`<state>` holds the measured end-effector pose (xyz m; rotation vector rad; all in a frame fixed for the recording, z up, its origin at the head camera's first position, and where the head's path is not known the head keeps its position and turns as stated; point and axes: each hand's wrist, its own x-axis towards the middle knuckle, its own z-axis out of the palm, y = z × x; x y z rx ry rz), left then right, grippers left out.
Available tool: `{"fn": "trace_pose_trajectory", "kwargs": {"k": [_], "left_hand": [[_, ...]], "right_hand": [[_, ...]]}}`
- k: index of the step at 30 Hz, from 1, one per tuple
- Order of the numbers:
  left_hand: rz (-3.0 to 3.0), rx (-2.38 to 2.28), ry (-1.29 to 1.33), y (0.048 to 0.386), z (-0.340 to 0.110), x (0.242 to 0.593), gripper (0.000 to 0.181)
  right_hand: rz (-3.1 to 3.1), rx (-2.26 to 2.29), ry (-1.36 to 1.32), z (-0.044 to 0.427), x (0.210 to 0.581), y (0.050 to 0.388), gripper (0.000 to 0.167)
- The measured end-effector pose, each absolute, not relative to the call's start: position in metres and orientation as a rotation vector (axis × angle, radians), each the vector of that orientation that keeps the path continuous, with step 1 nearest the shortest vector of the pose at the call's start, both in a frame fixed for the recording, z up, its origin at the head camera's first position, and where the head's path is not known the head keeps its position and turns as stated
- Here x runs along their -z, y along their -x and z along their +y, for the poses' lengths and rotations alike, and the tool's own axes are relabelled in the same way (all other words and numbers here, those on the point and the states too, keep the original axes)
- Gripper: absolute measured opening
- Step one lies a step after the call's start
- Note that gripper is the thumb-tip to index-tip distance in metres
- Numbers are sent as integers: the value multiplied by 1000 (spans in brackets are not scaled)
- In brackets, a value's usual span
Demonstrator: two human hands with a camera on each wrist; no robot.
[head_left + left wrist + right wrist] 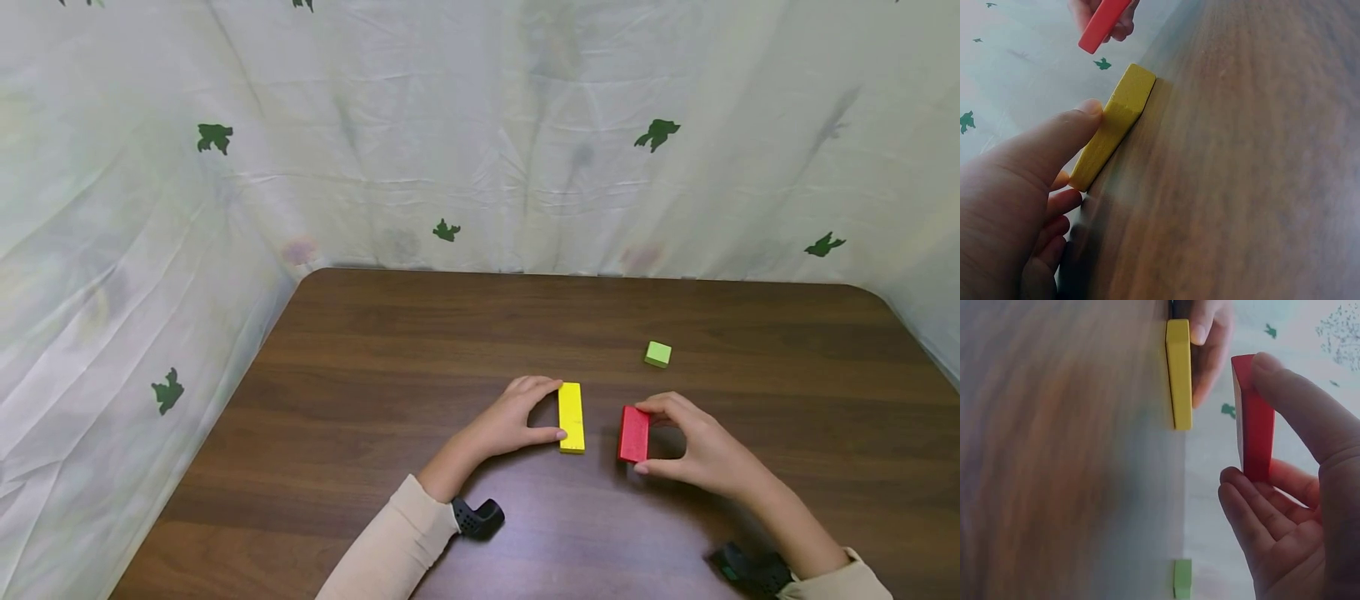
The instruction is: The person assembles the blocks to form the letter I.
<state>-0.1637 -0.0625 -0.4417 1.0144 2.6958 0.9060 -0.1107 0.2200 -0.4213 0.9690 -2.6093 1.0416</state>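
On the table lies a long yellow block. My left hand holds it by its left side, the thumb near the close end and a fingertip at the far corner. A shorter red block is pinched by its two ends between the thumb and fingers of my right hand. In the right wrist view, the red block appears raised off the table, apart from the yellow block. Beyond both hands sits a small light green block, which neither hand touches.
The dark wooden table has rounded far corners. A pale cloth with green leaf-like patches hangs behind it and along the sides. A black device is strapped to the left wrist, and another to the right.
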Motion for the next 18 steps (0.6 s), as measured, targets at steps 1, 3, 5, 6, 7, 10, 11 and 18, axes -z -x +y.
{"fn": "trace_pose_trajectory", "kwargs": {"k": [1,3,5,6,7,10,11,18], "left_hand": [[2696,-905,-1014,164,-62,442,70],[2696,-901,-1011,163,-62,441,70],[2697,-897,-1009,163,-62,441,70],[2698,-896,-1011,163,-62,441,70],[2699,-895,-1012,163,-62,441,70],[2702,-895,-1019,163,-62,441,70],[2702,-895,-1021,163,-62,441,70],[2692,-893,-997,163,-63,441,70]], "right_hand": [[-2601,-1041,-984,218,421,111,65],[-2593,-1039,-1000,214,420,110,65],[-2594,-1035,-1013,211,419,110,65],[-2592,-1035,-1022,209,419,110,65],[-2589,-1036,-1033,207,419,109,65],[-2585,-1044,-1062,203,418,109,65],[-2581,-1052,-1072,202,418,108,65],[-2538,-1116,-1139,194,419,107,64]]}}
